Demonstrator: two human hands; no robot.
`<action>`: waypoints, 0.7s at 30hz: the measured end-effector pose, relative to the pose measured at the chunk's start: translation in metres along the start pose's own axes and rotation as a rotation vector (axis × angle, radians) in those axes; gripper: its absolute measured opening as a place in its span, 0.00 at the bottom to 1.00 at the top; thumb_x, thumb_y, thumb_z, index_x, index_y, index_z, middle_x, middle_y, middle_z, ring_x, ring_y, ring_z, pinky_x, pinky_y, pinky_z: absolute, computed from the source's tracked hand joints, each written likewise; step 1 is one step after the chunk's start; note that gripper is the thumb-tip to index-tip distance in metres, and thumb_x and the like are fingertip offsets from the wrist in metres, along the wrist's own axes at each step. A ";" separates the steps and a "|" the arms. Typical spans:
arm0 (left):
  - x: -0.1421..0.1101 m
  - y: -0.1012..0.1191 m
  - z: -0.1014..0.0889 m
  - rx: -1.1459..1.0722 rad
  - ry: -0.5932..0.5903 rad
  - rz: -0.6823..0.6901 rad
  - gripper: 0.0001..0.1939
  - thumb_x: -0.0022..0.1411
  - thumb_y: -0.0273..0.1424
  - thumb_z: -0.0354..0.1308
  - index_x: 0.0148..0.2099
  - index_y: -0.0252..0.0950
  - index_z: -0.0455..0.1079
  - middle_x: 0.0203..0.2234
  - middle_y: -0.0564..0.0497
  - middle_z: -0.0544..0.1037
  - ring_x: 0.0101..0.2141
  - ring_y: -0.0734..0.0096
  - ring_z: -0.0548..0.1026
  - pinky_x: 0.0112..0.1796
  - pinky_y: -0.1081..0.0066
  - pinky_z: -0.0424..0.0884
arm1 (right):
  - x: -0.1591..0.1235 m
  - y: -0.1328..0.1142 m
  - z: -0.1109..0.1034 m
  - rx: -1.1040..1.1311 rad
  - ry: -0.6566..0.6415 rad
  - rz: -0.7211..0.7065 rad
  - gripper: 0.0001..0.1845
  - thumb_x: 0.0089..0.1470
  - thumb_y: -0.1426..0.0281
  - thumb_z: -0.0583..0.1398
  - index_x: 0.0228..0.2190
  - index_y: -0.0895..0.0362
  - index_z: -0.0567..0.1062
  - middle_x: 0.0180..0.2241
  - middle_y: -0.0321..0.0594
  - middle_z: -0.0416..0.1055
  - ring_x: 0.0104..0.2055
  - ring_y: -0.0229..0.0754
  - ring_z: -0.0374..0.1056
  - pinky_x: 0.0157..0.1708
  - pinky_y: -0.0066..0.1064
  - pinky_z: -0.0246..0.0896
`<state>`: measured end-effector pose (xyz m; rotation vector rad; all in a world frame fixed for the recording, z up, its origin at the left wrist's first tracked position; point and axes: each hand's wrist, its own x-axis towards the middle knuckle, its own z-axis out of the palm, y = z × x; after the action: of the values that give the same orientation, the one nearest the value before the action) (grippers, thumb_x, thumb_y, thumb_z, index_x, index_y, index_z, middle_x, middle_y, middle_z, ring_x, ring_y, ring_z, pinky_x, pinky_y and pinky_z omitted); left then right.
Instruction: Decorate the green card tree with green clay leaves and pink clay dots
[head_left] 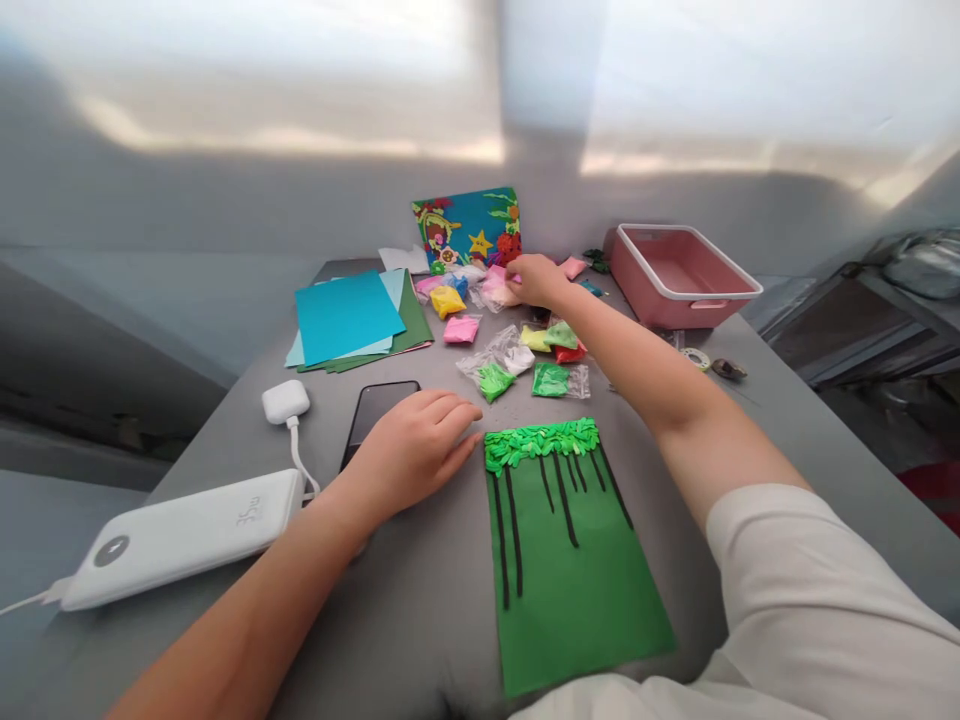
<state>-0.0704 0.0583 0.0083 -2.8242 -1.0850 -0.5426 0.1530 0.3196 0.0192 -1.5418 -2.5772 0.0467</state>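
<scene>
My right hand (537, 280) reaches to the back of the table, its fingers closed on a small clear bag of pink clay (496, 287) among several other bags. Resting on the table, my left hand (421, 447) has its fingers stretched loosely, close to the upper left corner of a green sheet (577, 600). Across the top of that sheet runs a band of small bright green clay pieces (541, 445), with thin black strips hanging below it. Bags of light green clay (495, 381) and darker green clay (551, 379) lie just beyond the sheet.
A blue picture with clay sea figures (469, 230) leans at the back wall. Coloured sheets (349, 318) are stacked at left. A phone (367, 412) lies partly under my left hand, near a white power bank (187, 540). A pink bin (679, 275) stands back right, tape (696, 359) before it.
</scene>
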 end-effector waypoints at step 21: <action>0.002 0.004 -0.007 -0.017 -0.091 -0.229 0.17 0.72 0.37 0.47 0.49 0.35 0.75 0.46 0.41 0.83 0.49 0.53 0.78 0.54 0.55 0.72 | -0.015 -0.046 -0.023 0.225 0.272 0.070 0.21 0.65 0.61 0.62 0.55 0.58 0.72 0.55 0.46 0.72 0.53 0.47 0.72 0.52 0.46 0.73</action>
<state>-0.0678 0.0553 0.0156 -2.7806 -1.4397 -0.4433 0.1228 0.2839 0.0452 -1.4445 -2.2260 0.1204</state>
